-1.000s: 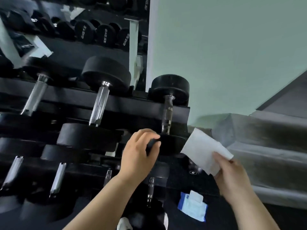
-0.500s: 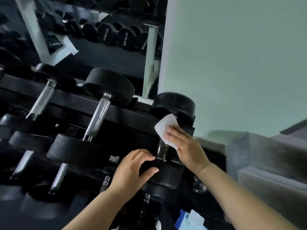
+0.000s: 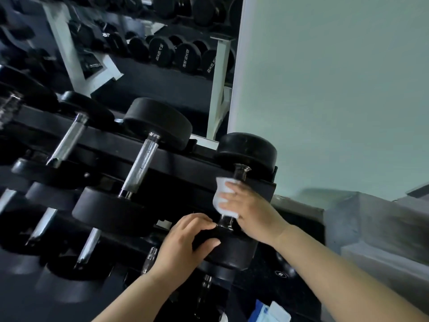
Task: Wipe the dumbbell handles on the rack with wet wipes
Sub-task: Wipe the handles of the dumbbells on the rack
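Observation:
The rightmost dumbbell on the top shelf of the black rack (image 3: 176, 156) has black round heads and a chrome handle (image 3: 240, 174). My right hand (image 3: 253, 212) is closed around that handle with a white wet wipe (image 3: 221, 194) wrapped between palm and metal. My left hand (image 3: 185, 242) grips the near black head (image 3: 232, 249) of the same dumbbell. To the left lie two more dumbbells with bare chrome handles (image 3: 141, 163) (image 3: 67, 140).
Lower shelves hold more dumbbells with short chrome handles (image 3: 88, 247). A blue and white wet wipe pack (image 3: 269, 312) lies at the bottom edge. A mirror (image 3: 139, 54) behind the rack reflects other weights. A pale green wall (image 3: 336, 89) and grey ledges (image 3: 376, 228) stand on the right.
My right hand brought the wipe from the open air on the right onto the rightmost handle and closed around it, sliding lower. My left hand stayed on the near head.

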Motion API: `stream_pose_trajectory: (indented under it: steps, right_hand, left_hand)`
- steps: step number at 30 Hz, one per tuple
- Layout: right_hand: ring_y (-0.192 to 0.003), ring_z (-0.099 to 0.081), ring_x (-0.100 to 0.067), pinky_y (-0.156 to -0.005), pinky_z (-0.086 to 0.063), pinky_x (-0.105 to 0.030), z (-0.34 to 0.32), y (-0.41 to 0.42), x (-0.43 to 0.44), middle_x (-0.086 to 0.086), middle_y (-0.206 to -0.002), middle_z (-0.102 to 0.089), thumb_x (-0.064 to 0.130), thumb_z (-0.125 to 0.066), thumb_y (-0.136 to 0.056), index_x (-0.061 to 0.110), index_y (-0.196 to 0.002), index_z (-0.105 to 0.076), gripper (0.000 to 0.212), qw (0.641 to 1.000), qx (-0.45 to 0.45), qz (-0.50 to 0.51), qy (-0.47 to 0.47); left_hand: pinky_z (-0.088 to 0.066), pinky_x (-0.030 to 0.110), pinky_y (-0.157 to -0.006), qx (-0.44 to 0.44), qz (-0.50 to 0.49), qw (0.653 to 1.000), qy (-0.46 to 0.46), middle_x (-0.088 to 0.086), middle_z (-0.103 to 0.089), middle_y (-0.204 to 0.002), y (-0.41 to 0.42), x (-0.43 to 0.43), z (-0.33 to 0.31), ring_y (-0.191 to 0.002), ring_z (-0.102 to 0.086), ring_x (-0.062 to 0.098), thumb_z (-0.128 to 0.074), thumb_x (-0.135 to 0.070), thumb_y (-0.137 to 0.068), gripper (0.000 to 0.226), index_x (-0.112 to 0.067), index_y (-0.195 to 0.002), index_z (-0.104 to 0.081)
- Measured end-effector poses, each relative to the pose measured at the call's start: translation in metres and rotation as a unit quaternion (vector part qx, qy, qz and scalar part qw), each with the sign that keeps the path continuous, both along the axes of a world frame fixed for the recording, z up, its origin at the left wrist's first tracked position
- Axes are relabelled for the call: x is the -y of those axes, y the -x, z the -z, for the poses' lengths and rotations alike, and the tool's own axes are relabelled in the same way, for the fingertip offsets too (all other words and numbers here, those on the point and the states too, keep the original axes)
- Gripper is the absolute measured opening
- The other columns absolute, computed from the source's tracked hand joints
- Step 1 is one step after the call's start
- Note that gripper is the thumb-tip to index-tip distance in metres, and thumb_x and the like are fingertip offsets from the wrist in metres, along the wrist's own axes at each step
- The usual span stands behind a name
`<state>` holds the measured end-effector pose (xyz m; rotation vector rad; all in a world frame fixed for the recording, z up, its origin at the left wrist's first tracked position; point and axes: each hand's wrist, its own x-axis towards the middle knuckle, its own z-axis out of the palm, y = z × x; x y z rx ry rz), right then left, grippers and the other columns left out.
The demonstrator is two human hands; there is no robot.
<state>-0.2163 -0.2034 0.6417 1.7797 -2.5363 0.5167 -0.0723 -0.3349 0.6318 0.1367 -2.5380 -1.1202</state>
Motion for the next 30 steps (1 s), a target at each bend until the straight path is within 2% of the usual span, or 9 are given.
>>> stream_pose_trajectory:
  steps: [4,8,11,16,18,21,23,26,30]
  right_hand:
    - [-0.103,-0.063,-0.026,-0.089,-0.042,-0.046,-0.009,0.005,-0.004,-0.002,-0.103,-0.071,0.009,-0.034,-0.066,0.017,-0.089,-0.073,0.046,0.997,-0.048,-0.039,-0.044]
    - [-0.099,-0.065,-0.024,-0.077,-0.052,-0.044,-0.024,0.017,0.006,0.0,-0.101,-0.071,0.013,-0.032,-0.067,0.018,-0.088,-0.073,0.047,0.99,-0.089,0.059,-0.087]
    - [-0.102,-0.064,-0.028,-0.08,-0.049,-0.036,-0.024,-0.001,0.006,-0.003,-0.103,-0.07,0.009,-0.035,-0.068,0.016,-0.089,-0.073,0.045,0.992,-0.049,0.084,-0.082]
    - [-0.142,-0.007,-0.015,-0.114,-0.005,-0.023,-0.03,-0.023,-0.004,0.002,-0.147,-0.032,-0.007,-0.037,-0.087,0.015,-0.127,-0.052,0.048,0.982,0.079,0.013,-0.17]
    - [-0.141,-0.016,-0.02,-0.113,-0.007,-0.024,-0.028,-0.021,-0.003,-0.002,-0.143,-0.04,-0.008,-0.035,-0.085,0.012,-0.122,-0.058,0.048,0.984,0.089,0.038,-0.147]
    - [-0.117,-0.051,-0.037,-0.098,-0.028,-0.048,-0.026,-0.01,0.003,-0.012,-0.115,-0.064,0.003,-0.03,-0.073,0.008,-0.098,-0.071,0.048,0.988,0.056,0.123,-0.073]
    - [-0.12,-0.046,-0.033,-0.099,-0.025,-0.051,-0.023,-0.008,0.005,-0.014,-0.117,-0.063,0.005,-0.029,-0.075,0.006,-0.1,-0.07,0.048,0.981,0.068,0.178,-0.038]
    - [-0.13,-0.016,-0.008,-0.108,-0.013,-0.024,-0.018,-0.018,0.004,-0.007,-0.137,-0.046,0.002,-0.028,-0.081,0.007,-0.116,-0.061,0.049,0.968,0.118,0.221,0.004]
    - [-0.13,-0.019,0.0,-0.102,-0.011,-0.004,-0.017,-0.042,-0.008,0.007,-0.133,-0.046,-0.005,-0.035,-0.085,0.008,-0.111,-0.065,0.042,0.953,0.224,0.205,0.001]
  left_hand:
    - [-0.03,-0.001,-0.087,0.006,0.026,0.999,0.034,-0.013,-0.05,-0.105,0.003,0.004,-0.004,-0.092,-0.05,-0.002,-0.054,-0.043,-0.075,0.021,-0.032,-0.092,-0.051]
    - [-0.041,0.011,-0.079,0.006,0.067,0.996,0.066,-0.014,-0.063,-0.089,0.005,0.015,-0.01,-0.089,-0.052,0.002,-0.052,-0.048,-0.076,0.023,-0.032,-0.093,-0.05]
    - [-0.04,0.0,-0.069,0.005,0.102,0.989,0.109,-0.013,-0.065,-0.09,0.004,0.021,-0.014,-0.094,-0.051,0.002,-0.049,-0.047,-0.076,0.026,-0.032,-0.097,-0.049]
    - [-0.038,0.001,-0.066,0.008,0.131,0.988,0.08,-0.015,-0.061,-0.094,0.003,0.028,-0.011,-0.096,-0.049,0.002,-0.049,-0.047,-0.075,0.029,-0.032,-0.1,-0.049]
    - [-0.043,0.006,-0.069,0.002,0.138,0.987,0.086,-0.014,-0.063,-0.094,0.005,0.029,-0.009,-0.097,-0.049,0.002,-0.048,-0.047,-0.075,0.029,-0.033,-0.1,-0.048]
    - [-0.045,0.011,-0.072,-0.003,0.149,0.984,0.101,-0.017,-0.06,-0.095,0.006,0.031,-0.008,-0.095,-0.049,0.0,-0.047,-0.048,-0.076,0.03,-0.032,-0.101,-0.049]
    - [-0.041,0.008,-0.074,0.003,0.153,0.984,0.09,-0.017,-0.053,-0.101,0.007,0.032,-0.006,-0.096,-0.049,0.001,-0.047,-0.049,-0.077,0.03,-0.033,-0.102,-0.049]
    - [-0.036,0.006,-0.075,0.009,0.156,0.985,0.074,-0.017,-0.046,-0.108,0.007,0.032,-0.004,-0.1,-0.047,0.001,-0.048,-0.049,-0.077,0.03,-0.033,-0.103,-0.049]
    - [-0.037,0.009,-0.082,0.018,0.148,0.988,0.031,-0.023,-0.052,-0.1,0.007,0.031,-0.001,-0.099,-0.048,-0.001,-0.05,-0.049,-0.076,0.029,-0.035,-0.102,-0.05]
